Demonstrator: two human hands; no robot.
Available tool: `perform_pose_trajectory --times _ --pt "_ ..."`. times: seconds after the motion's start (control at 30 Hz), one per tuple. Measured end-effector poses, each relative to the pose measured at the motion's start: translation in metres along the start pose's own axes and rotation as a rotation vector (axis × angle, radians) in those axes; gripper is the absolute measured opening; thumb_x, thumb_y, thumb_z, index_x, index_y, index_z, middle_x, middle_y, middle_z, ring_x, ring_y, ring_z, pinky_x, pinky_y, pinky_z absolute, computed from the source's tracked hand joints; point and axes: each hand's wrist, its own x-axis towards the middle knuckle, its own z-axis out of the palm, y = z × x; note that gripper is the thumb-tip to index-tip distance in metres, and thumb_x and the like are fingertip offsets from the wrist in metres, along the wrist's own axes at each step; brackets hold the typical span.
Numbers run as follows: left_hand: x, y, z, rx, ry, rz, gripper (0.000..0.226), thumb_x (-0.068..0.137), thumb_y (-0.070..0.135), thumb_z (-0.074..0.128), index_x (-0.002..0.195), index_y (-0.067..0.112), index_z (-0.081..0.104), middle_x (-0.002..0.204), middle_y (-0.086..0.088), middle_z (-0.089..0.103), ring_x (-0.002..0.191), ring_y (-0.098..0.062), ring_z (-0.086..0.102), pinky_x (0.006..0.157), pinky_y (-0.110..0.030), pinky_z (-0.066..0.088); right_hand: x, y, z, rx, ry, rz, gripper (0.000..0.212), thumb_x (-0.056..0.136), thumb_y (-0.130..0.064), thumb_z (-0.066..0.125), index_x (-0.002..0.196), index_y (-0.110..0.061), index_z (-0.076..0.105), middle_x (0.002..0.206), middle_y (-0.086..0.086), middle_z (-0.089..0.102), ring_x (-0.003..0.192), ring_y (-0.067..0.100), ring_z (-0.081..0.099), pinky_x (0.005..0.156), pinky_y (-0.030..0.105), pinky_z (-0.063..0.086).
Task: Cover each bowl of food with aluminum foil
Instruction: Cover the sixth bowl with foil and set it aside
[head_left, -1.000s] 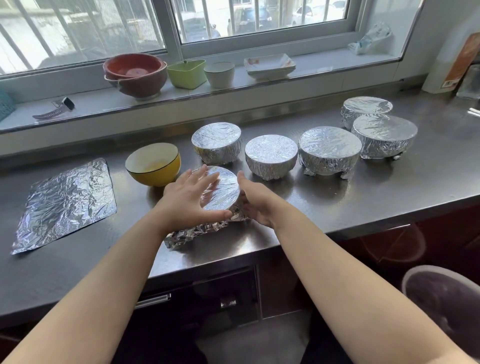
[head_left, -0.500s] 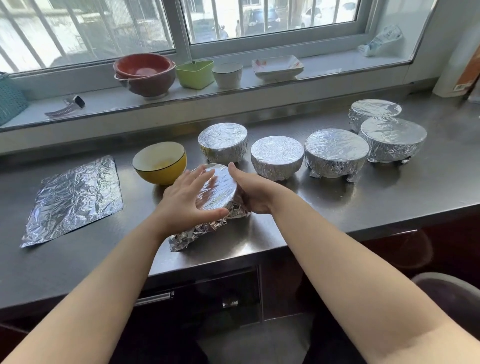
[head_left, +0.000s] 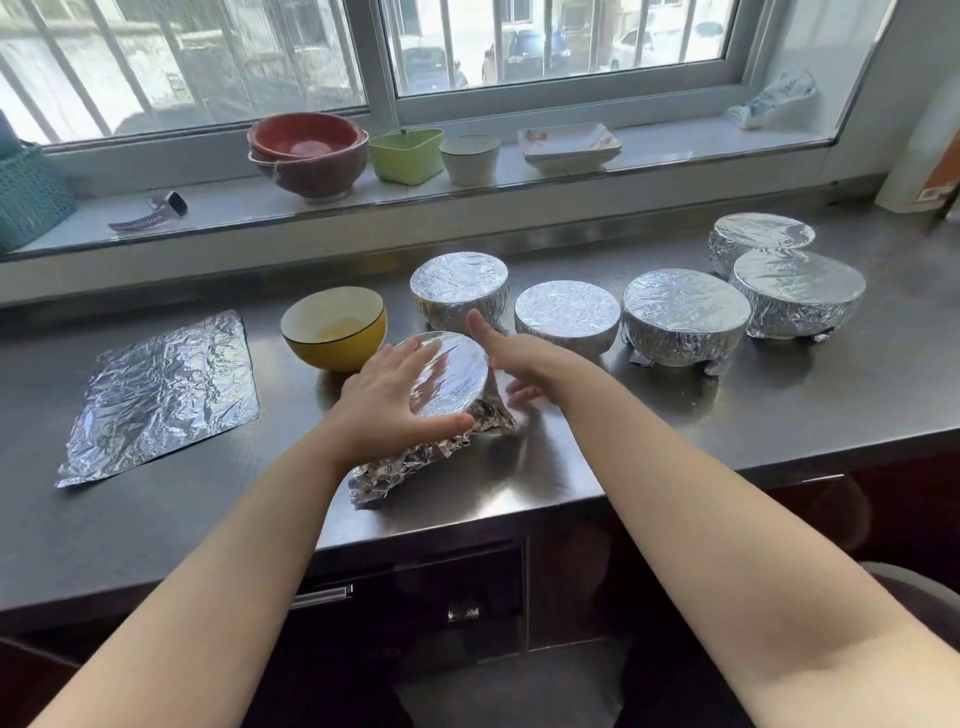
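Pressing my left hand (head_left: 397, 395) flat on the foil-topped bowl (head_left: 452, 376) near the bench's (head_left: 649, 441) front edge; my right hand (head_left: 511, 356), fingers straight, touches its far side; loose foil (head_left: 410, 465) trails frontward.

Bright daylight comes through the window (head_left: 545, 47), glaring off the steel counter (head_left: 545, 457) near its front edge. Wide-angle distortion bows the edges; the right hand (head_left: 511, 358) is slightly blurred.

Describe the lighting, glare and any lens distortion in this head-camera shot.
Head view: daylight through the window lights the scene; glare shines off the foil top of the bowl being wrapped and the steel counter beside it. Wide-angle distortion bends the window sill and stretches the forearms. The right hand looks slightly motion-blurred; the left hand is sharper.
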Motion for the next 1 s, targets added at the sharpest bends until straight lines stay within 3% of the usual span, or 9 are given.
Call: perform_pose_trajectory --times 0.07,0.13,0.27,0.37,0.47,0.7,0.87,0.93,1.0 --pt "0.003 0.007 -0.001 0.047 -0.021 0.001 0.114 0.053 0.094 0.037 0.151 0.044 0.008 0.162 0.011 0.004 0.15 -0.017 0.0 0.117 -0.049 0.009 -0.001 0.001 -0.002 0.044 0.186 -0.061 0.08 0.095 -0.068 0.027 0.138 -0.004 0.048 0.124 0.016 0.055 0.115 0.031 0.052 0.099 0.038 0.041" --pt "0.004 0.014 0.0 0.098 -0.038 -0.007 0.117 0.051 0.095 0.035 0.152 0.043 0.007 0.162 0.01 0.004 0.15 -0.019 -0.001 0.117 -0.048 0.009 -0.001 0.004 0.001 0.186 0.302 -0.134 0.064 0.101 -0.057 0.029 0.126 -0.005 0.056 0.111 0.015 0.056 0.106 0.026 0.052 0.092 0.034 0.037" --pt "0.006 0.018 0.002 0.133 -0.018 -0.019 0.119 0.049 0.095 0.032 0.152 0.042 0.008 0.163 0.008 0.006 0.15 -0.02 0.0 0.117 -0.047 0.011 -0.013 0.011 0.04 0.352 0.246 -0.278 0.048 0.105 -0.037 0.034 0.134 -0.003 0.051 0.133 0.005 0.053 0.123 0.019 0.048 0.109 0.034 0.034" --pt "0.007 0.018 0.003 0.12 -0.015 -0.027 0.117 0.048 0.091 0.033 0.152 0.042 0.011 0.163 0.007 0.008 0.15 -0.02 0.001 0.117 -0.048 0.011 -0.012 0.021 0.066 0.304 0.287 -0.301 0.054 0.105 -0.036 0.034 0.15 -0.007 0.031 0.159 0.006 0.027 0.147 0.016 0.022 0.121 0.036 0.016" --pt "0.007 0.019 0.003 0.113 -0.027 -0.037 0.116 0.046 0.087 0.034 0.151 0.043 0.011 0.163 0.008 0.007 0.15 -0.02 0.001 0.116 -0.047 0.01 -0.012 0.024 0.071 0.331 0.337 -0.291 0.057 0.106 -0.035 0.032 0.155 -0.01 0.018 0.164 0.001 0.013 0.15 0.011 0.009 0.121 0.03 0.006" --pt "0.005 0.021 0.002 0.113 -0.015 -0.052 0.119 0.046 0.089 0.035 0.152 0.042 0.011 0.163 0.006 0.004 0.15 -0.021 0.0 0.117 -0.051 0.011 -0.014 0.031 0.075 0.491 0.376 -0.322 0.052 0.107 -0.027 0.032 0.154 -0.01 0.02 0.162 0.001 0.02 0.148 0.01 0.016 0.115 0.02 0.012" --pt "0.011 0.017 -0.008 0.016 -0.134 -0.066 0.133 0.038 0.098 0.047 0.151 0.045 0.001 0.162 0.005 -0.012 0.148 -0.019 -0.017 0.118 -0.051 0.001 -0.016 0.035 0.066 0.59 0.269 -0.252 0.058 0.105 -0.043 0.029 0.155 -0.014 0.02 0.159 -0.001 0.027 0.145 0.013 0.027 0.113 0.022 0.023" --pt "0.011 0.013 -0.018 -0.12 -0.162 -0.06 0.127 0.049 0.091 0.058 0.152 0.044 0.001 0.162 0.007 -0.015 0.147 -0.016 -0.018 0.119 -0.05 -0.001 -0.017 0.035 0.058 0.622 0.294 -0.273 0.063 0.1 -0.052 0.031 0.153 -0.016 0.028 0.152 -0.003 0.038 0.14 0.012 0.036 0.117 0.031 0.027" --pt "0.011 0.011 -0.024 -0.167 -0.117 -0.041 0.112 0.061 0.089 0.051 0.152 0.044 0.004 0.162 0.01 -0.01 0.148 -0.015 -0.011 0.119 -0.051 0.002 -0.023 0.033 0.051 0.625 0.37 -0.321 0.053 0.104 -0.042 0.033 0.149 -0.014 0.032 0.138 -0.013 0.039 0.13 0.002 0.035 0.111 0.023 0.025"
